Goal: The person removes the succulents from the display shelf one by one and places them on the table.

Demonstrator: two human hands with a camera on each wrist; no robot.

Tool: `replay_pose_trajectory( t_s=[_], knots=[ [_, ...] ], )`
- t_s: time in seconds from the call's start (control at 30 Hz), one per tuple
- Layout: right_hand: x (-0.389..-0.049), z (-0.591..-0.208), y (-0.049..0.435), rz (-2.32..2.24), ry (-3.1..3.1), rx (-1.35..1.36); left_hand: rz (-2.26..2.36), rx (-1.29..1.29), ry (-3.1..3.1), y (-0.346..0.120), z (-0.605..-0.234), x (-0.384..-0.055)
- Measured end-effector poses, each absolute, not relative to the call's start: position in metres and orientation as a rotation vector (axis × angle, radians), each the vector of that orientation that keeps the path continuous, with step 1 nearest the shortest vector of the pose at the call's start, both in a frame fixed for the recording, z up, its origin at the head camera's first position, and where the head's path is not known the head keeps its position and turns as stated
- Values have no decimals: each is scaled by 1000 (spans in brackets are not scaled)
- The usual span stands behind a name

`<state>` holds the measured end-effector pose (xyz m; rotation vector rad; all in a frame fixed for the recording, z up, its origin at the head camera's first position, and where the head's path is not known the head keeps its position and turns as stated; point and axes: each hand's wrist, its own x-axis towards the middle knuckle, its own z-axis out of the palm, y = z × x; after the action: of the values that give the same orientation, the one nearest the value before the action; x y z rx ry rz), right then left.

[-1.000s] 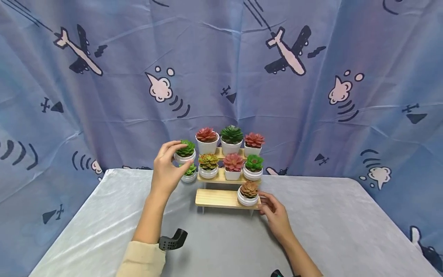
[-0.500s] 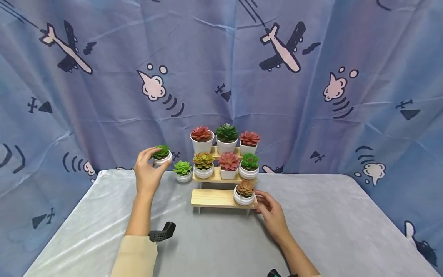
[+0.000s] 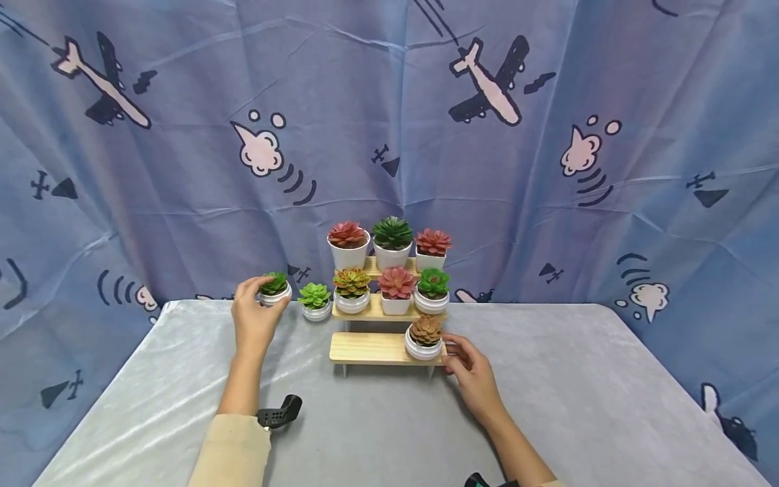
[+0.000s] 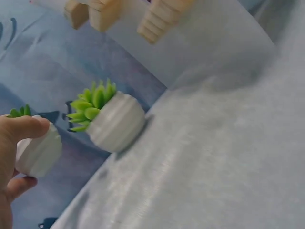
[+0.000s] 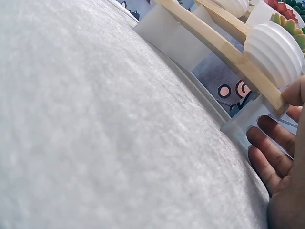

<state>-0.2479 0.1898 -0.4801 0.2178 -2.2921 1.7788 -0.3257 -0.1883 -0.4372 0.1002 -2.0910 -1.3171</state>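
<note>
Gripping a dark green succulent [image 3: 277, 294] left of the tiered stand [image 3: 365, 348]

With the left hand [image 3: 252, 318], grasping its white pot [image 4: 43, 152] between thumb and fingers, well left of the stand; cannot tell whether touching the grey surface [image 3: 548, 379]. With the right hand [image 3: 475, 375], holding the right end of the stand's lowest plank [image 5: 238, 63], thumb against the wood, other fingers lower, beside the clear support [image 5: 243, 121]. Just left of the stand, on the surface, a bright green succulent [image 3: 315, 301]. On the stand's lowest tier, at right, a brown succulent [image 3: 425, 335]; on each higher tier, three potted succulents. Behind the stand, a blue curtain [image 3: 341, 101] with airplane print.
</note>
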Motion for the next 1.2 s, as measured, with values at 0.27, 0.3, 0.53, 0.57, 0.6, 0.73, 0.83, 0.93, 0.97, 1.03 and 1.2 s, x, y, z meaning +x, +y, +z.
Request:
replay_pose_trajectory(
  t_s=[0.27,0.3,0.53,0.57,0.6,0.73,0.83,0.93,0.97,1.03,1.2],
  knots=[
    [-247,-481,190,1791,-2285,210,-1335,148,-2076,-187,-453,-331],
    [-247,-481,190,1791,-2282,210,-1344,152,-2078,-187,-454,-331],
    [-248,-481,190,1797,-2251,245,-1379,150,-2103,-185,-462,-334],
    [-248,-481,190,1794,-2255,245,-1387,151,-2106,-186,-463,-334],
    [-248,-482,190,1792,-2258,243,-1394,153,-2110,-186,-465,-335],
    [-249,-482,190,1780,-2268,223,-1465,185,-2094,-186,-471,-339],
    [-249,-481,190,1782,-2265,213,-1527,221,-2065,-187,-474,-341],
    [-249,-481,190,1789,-2276,204,-1559,237,-2048,-188,-476,-341],
    [-249,-481,190,1789,-2281,202,-1561,235,-2050,-189,-477,-340],
    [-248,-481,190,1788,-2292,193,-1564,218,-2055,-189,-478,-340],
    [-247,-481,190,1786,-2292,186,-1575,171,-2062,-189,-478,-339]
  ],
)
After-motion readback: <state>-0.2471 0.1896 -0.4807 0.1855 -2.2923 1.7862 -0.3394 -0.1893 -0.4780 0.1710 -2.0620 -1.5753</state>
